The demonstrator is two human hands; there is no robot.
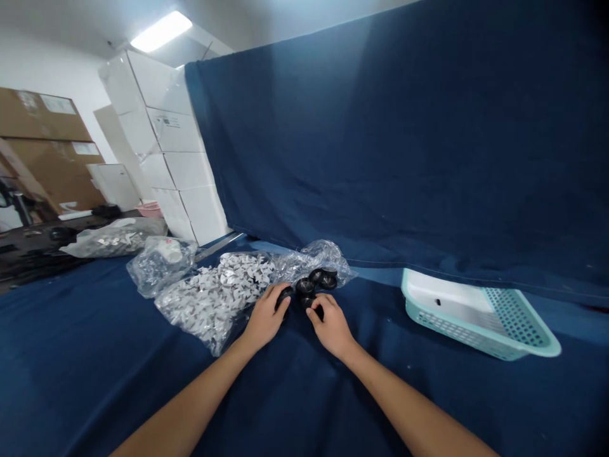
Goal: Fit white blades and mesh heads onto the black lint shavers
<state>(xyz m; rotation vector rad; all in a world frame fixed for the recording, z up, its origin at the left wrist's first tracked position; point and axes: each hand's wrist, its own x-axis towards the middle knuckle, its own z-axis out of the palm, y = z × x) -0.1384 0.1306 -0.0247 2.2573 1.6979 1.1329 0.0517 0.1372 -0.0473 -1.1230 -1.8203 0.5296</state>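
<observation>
Cropped forearms [190, 397] lead to left hand [263, 319] and right hand [335, 327], fingers [313, 315] gripping half-hidden black pieces [284, 294].

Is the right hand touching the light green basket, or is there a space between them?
Apart: the head view shows blue cloth between the right hand and the basket.

Between the black round parts [329, 278] and the turquoise basket [476, 346], a stretch of blue cloth [375, 330] lies open for a hand to cross. The basket's raised rim bars a low path farther right. On the left, the bag of small white pieces [209, 304] blocks sideways travel; behind, crumpled clear plastic [328, 254] and the hanging blue curtain [390, 139] close off reach.
</observation>
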